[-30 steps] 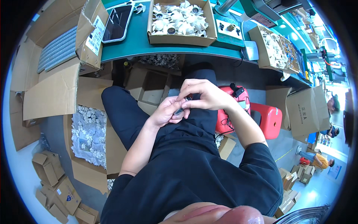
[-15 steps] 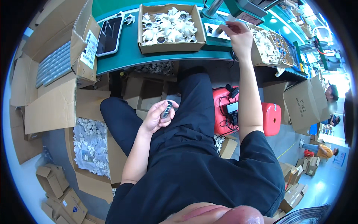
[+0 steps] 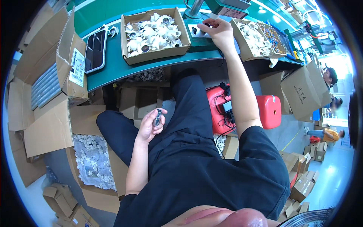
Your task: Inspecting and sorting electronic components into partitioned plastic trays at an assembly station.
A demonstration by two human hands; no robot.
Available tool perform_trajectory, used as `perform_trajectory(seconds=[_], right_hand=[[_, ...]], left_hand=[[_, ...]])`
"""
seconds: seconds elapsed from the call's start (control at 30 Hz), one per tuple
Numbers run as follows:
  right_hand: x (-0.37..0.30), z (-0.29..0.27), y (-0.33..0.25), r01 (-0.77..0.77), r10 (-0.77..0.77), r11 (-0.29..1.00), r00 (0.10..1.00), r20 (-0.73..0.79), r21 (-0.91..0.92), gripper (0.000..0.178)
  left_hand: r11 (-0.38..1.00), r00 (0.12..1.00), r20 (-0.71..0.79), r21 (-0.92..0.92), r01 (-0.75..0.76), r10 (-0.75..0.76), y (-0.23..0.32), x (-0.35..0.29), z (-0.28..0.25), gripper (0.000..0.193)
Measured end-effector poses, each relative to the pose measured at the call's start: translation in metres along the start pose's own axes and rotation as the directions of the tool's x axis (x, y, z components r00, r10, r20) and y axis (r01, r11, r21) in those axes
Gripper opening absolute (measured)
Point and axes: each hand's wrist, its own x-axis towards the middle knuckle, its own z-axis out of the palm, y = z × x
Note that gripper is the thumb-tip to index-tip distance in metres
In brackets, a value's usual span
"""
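My left hand [image 3: 150, 126] is above my lap, its fingers closed round a short stack of dark round pieces with silvery bands [image 3: 157, 117]. At the bench my right hand [image 3: 220, 33] reaches over a white fixture plate [image 3: 197, 31] under the head of a green bench press [image 3: 228, 8]. Its thumb and fingertips are pinched together over the plate. What they grip, if anything, is too small and too hidden to make out. Another small dark piece [image 3: 194, 30] stands on the plate, left of my fingertips.
A cardboard box of white fan impellers [image 3: 155, 34] stands left of the press; another box of white parts [image 3: 252, 38] stands to its right. A phone [image 3: 94, 51] lies at the bench's left. Beside it is an open carton of silvery round parts [image 3: 46, 86]. Red stools [image 3: 268, 111] stand below.
My view has shifted, so the bench and boxes appear further left. My right hand stays over the fixture plate, and my left hand keeps the stack above my lap.
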Motion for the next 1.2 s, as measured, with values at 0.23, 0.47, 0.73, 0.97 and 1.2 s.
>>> perform_trajectory(seconds=[0.23, 0.47, 0.73, 0.97, 1.2], right_hand=[[0.012, -0.037, 0.028, -0.064, 0.064, 0.998, 0.996, -0.065, -0.005, 0.036], [0.018, -0.158, 0.109, -0.229, 0.334, 0.779, 0.939, 0.077, -0.584, 0.040], [0.019, -0.157, 0.112, -0.189, 0.373, 0.724, 0.916, 0.145, -0.663, 0.025], [0.023, -0.179, 0.125, -0.194, 0.307, 0.891, 0.924, 0.230, -0.410, 0.026], [0.031, -0.187, 0.113, -0.456, 0.423, 0.875, 0.883, 0.203, 0.162, 0.025]], left_hand=[[1.000, 0.999, -0.035, 0.001, 0.016, -0.016, -0.009, 0.000, -0.012, 0.040], [0.997, 0.989, -0.131, 0.012, 0.074, -0.072, -0.020, -0.006, -0.032, 0.039], [0.990, 0.985, -0.128, 0.055, 0.128, -0.120, -0.024, 0.007, -0.032, 0.036], [0.987, 0.981, -0.137, 0.074, 0.146, -0.135, -0.030, 0.005, -0.041, 0.036], [0.986, 0.975, -0.175, 0.067, 0.153, -0.139, -0.031, 0.009, -0.049, 0.034]])
